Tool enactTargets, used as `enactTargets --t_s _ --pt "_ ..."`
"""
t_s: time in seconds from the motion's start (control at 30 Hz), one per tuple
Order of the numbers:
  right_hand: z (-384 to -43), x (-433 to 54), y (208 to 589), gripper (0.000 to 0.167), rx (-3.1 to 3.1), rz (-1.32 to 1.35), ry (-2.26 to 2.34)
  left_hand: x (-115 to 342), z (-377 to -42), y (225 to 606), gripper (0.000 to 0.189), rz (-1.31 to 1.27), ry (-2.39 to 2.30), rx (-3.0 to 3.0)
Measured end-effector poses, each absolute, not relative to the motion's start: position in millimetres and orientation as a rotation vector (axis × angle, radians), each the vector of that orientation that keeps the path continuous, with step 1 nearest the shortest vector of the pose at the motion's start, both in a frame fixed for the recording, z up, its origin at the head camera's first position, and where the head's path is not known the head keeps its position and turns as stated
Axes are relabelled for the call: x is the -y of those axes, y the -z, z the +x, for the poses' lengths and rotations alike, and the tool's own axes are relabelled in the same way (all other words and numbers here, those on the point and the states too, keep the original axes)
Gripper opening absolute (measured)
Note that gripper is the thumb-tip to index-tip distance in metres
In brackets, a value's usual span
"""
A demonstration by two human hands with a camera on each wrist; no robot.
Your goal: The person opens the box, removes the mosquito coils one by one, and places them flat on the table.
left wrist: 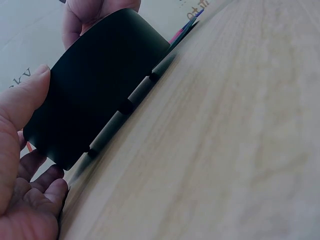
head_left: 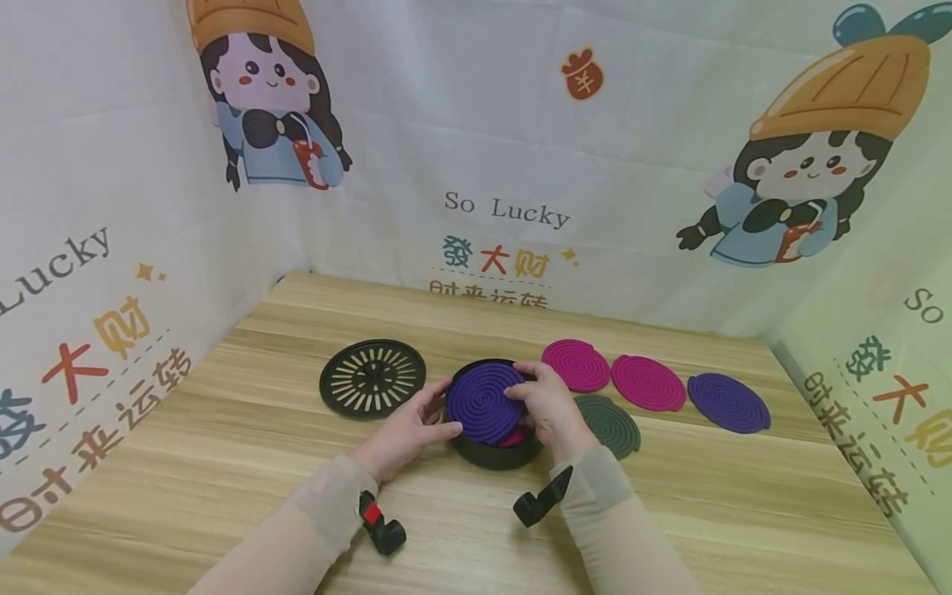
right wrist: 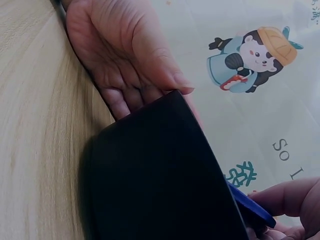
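A round black mosquito coil box (head_left: 494, 457) stands on the table. My left hand (head_left: 405, 434) grips its left side, thumb at the near rim and fingers farther round; the left wrist view shows thumb and fingers about the black wall. A purple mosquito coil (head_left: 483, 401) lies tilted over the box's mouth. My right hand (head_left: 550, 405) pinches its right edge; in the right wrist view, the purple coil's edge (right wrist: 251, 205) rises above the rim beside the right fingers. Part of a pink coil (head_left: 515, 438) shows inside, under the purple one. The rest of the box's inside is hidden.
A black slotted lid (head_left: 348, 386) lies left of the box. To the right are two pink coils (head_left: 576, 366) (head_left: 649, 383), a dark green coil (head_left: 613, 428) near the right wrist, and another purple coil (head_left: 729, 403) farthest right. Printed cloth walls (head_left: 461, 124) bound the wooden table.
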State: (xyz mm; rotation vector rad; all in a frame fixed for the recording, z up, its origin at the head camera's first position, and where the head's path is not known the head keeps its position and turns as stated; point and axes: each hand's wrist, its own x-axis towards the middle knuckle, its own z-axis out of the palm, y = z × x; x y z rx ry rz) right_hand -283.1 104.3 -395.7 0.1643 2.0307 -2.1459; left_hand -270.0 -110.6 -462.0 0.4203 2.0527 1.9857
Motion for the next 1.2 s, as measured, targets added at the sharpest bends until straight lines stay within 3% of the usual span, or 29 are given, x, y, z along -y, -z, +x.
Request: enactTargets --t_s 1.2 --pt "-281.4 -107.6 393.8 0.053 -2.029 0.175 2.183 111.9 -272.9 463.0 0.085 0.467 -1.976 -2.042"
